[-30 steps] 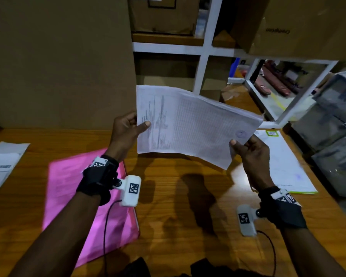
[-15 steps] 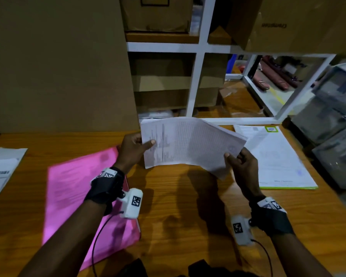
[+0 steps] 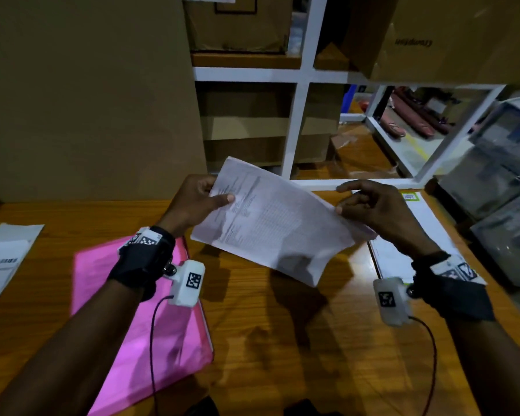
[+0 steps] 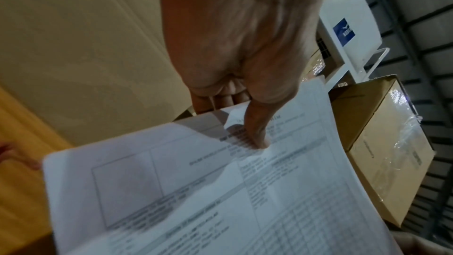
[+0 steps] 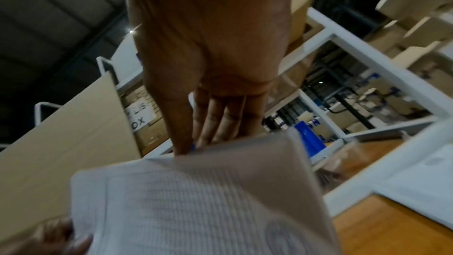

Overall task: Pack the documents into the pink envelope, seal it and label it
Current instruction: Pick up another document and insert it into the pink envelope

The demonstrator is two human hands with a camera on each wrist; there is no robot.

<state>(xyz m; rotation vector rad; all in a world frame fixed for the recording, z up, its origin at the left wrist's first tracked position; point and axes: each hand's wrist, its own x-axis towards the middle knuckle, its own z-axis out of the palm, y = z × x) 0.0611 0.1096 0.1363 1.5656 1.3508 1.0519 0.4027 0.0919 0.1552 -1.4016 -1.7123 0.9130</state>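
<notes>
A thin stack of printed white documents hangs tilted above the wooden table, held between both hands. My left hand pinches its left end, thumb on the printed face and fingers behind; the left wrist view shows that thumb pressing the documents. My right hand pinches the right edge from above, and in the right wrist view its fingers go behind the curled documents. The pink envelope lies flat on the table at the left, under my left forearm.
A second stack of white paper lies on the table under my right wrist. Loose printed sheets lie at the far left. A tall cardboard box and a white shelf frame stand behind; wrapped boxes stand at right.
The documents have come down from upright to a flatter tilt close over the table. My right hand has shifted from the lower right corner to the upper right edge.
</notes>
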